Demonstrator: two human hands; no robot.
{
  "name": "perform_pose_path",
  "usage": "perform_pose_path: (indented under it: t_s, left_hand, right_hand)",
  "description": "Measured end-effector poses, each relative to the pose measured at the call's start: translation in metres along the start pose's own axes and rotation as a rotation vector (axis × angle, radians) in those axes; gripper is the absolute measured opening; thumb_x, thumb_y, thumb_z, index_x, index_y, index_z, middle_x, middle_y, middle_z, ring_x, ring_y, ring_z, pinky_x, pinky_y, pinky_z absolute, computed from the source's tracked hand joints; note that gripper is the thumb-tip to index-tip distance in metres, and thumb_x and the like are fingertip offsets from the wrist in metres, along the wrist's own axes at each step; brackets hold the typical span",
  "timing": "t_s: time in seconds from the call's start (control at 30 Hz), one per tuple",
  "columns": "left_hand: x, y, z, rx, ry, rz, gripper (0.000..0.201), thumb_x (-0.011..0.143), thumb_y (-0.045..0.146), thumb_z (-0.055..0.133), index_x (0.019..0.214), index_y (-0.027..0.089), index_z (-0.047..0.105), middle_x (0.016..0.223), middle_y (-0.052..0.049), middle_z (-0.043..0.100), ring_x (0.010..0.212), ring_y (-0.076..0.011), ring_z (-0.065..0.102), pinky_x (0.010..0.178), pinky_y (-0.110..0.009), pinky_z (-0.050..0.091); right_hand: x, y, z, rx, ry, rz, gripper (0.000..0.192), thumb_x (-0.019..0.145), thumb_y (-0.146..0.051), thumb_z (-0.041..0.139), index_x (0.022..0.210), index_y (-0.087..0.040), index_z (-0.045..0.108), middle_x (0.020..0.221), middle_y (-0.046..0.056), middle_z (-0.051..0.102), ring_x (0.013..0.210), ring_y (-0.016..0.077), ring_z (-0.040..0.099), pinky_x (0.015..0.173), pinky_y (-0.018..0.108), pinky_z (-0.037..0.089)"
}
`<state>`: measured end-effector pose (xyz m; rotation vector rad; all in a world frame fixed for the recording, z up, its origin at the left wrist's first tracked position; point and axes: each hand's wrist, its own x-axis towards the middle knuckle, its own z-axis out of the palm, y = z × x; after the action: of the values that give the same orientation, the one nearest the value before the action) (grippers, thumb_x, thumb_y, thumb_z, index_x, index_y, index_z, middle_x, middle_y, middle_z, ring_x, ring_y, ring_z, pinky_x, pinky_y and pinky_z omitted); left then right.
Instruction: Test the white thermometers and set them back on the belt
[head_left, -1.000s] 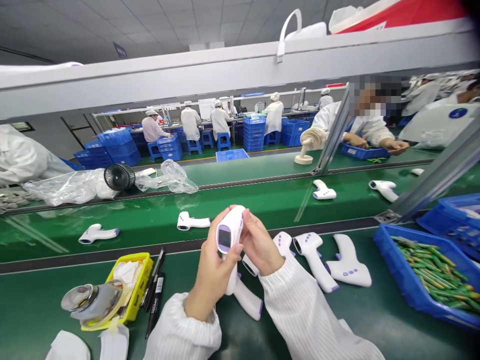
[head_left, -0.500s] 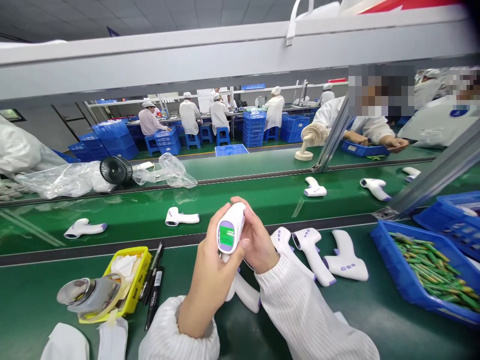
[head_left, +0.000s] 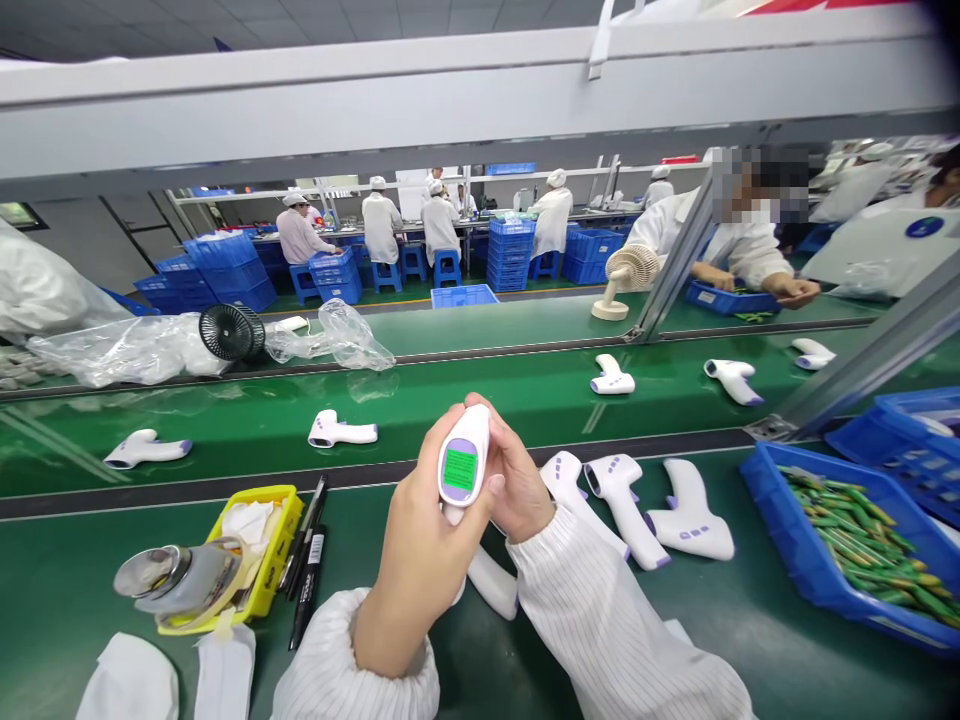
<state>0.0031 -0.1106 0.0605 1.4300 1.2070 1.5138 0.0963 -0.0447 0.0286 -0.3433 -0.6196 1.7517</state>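
Note:
Over the near bench, my left hand (head_left: pixel 412 545) is wrapped round a white and purple infrared forehead thermometer (head_left: pixel 475 428). Its small screen faces me, lit green, with text too small to read. My right hand (head_left: pixel 523 490) closes on the thermometer's far side, its fingertips meeting those of the left at the top; the handle is mostly hidden. Beneath my hands lies another thermometer (head_left: pixel 493 583), partly covered by them. To the right of my right hand, several more rest on the bench, including one on its side (head_left: pixel 690 515).
A green conveyor belt (head_left: pixel 465 400) carries several spaced thermometers. At left stand a yellow basket (head_left: pixel 281 555), a pump bottle (head_left: pixel 191 580) and a black marker (head_left: pixel 306 590). A blue bin (head_left: pixel 780 550) holds green-and-gold parts at right. Across the belt, a co-worker's hands (head_left: pixel 795 292) are over another bin.
The thermometers on the belt have moved left. The held thermometer has turned slightly so its green screen faces me more squarely. Both hands keep their hold.

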Motion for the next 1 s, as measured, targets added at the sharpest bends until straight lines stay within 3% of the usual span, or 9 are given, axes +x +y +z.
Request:
perform_pose_path:
  t_s: [0.1, 0.33, 0.53, 0.63, 0.77, 0.87, 1.0]
  left_hand:
    - [0.0007, -0.0014, 0.0006, 0.03, 0.001, 0.008, 0.058, 0.075, 0.015, 0.076, 0.129, 0.029, 0.061, 0.122, -0.004, 0.067, 0.096, -0.0193, 0.067, 0.077, -0.018, 0.05]
    - [0.0024, 0.0003, 0.0009, -0.21, 0.063, -0.125, 0.054, 0.069, 0.009, 0.08, 0.119, 0.024, 0.067, 0.102, -0.005, 0.071, 0.082, -0.0174, 0.067, 0.062, -0.016, 0.049]
    - [0.0009, -0.0008, -0.0007, 0.01, 0.063, -0.062, 0.055, 0.073, 0.018, 0.079, 0.124, 0.03, 0.063, 0.107, -0.002, 0.069, 0.081, -0.017, 0.067, 0.064, -0.018, 0.05]
    - [-0.0008, -0.0003, 0.0003, 0.021, 0.088, -0.048, 0.053, 0.075, 0.022, 0.078, 0.125, 0.03, 0.062, 0.114, -0.002, 0.068, 0.088, -0.0175, 0.066, 0.069, -0.018, 0.05]
    - [-0.0005, -0.0001, 0.0009, 0.05, 0.076, -0.072, 0.053, 0.077, 0.028, 0.077, 0.127, 0.031, 0.06, 0.11, -0.003, 0.068, 0.083, -0.0173, 0.066, 0.067, -0.02, 0.05]
    - [0.0003, -0.0014, 0.0008, 0.116, 0.094, -0.064, 0.049, 0.081, 0.032, 0.073, 0.128, 0.03, 0.059, 0.117, -0.003, 0.066, 0.099, -0.0206, 0.065, 0.076, -0.022, 0.05]
    - [0.0012, -0.0056, 0.0013, 0.197, 0.22, -0.023, 0.048, 0.084, 0.03, 0.069, 0.131, 0.029, 0.056, 0.128, -0.005, 0.061, 0.116, -0.0222, 0.057, 0.092, -0.025, 0.045]
  right_hand:
    - [-0.0008, -0.0008, -0.0009, -0.015, -0.032, -0.002, 0.028, 0.072, -0.036, 0.075, 0.097, -0.025, 0.066, 0.075, -0.004, 0.063, 0.064, 0.0118, 0.057, 0.059, 0.021, 0.048]
    - [-0.0043, -0.0034, -0.0001, -0.094, -0.152, 0.01, 0.037, 0.071, -0.034, 0.076, 0.104, -0.029, 0.061, 0.074, -0.006, 0.061, 0.053, 0.0103, 0.054, 0.048, 0.021, 0.046]
    - [-0.0038, -0.0002, -0.0026, -0.114, -0.183, 0.011, 0.041, 0.073, -0.035, 0.075, 0.109, -0.029, 0.058, 0.078, -0.005, 0.061, 0.054, 0.0102, 0.054, 0.049, 0.02, 0.048]
    - [-0.0031, 0.0002, -0.0051, -0.136, -0.233, 0.016, 0.048, 0.07, -0.032, 0.078, 0.113, -0.029, 0.057, 0.08, -0.005, 0.061, 0.056, 0.0104, 0.055, 0.05, 0.02, 0.048]
    - [-0.001, 0.0005, -0.0066, -0.122, -0.249, 0.016, 0.047, 0.07, -0.031, 0.078, 0.113, -0.028, 0.058, 0.079, -0.005, 0.062, 0.061, 0.0104, 0.057, 0.056, 0.02, 0.05]
    - [0.0009, 0.0015, -0.0058, -0.085, -0.21, 0.019, 0.049, 0.067, -0.028, 0.081, 0.11, -0.026, 0.06, 0.082, -0.004, 0.063, 0.068, 0.0102, 0.06, 0.064, 0.019, 0.052]
    - [0.0012, 0.0033, -0.0018, -0.098, -0.177, -0.017, 0.046, 0.072, -0.024, 0.078, 0.115, -0.027, 0.06, 0.095, -0.002, 0.064, 0.081, 0.0124, 0.063, 0.077, 0.022, 0.053]
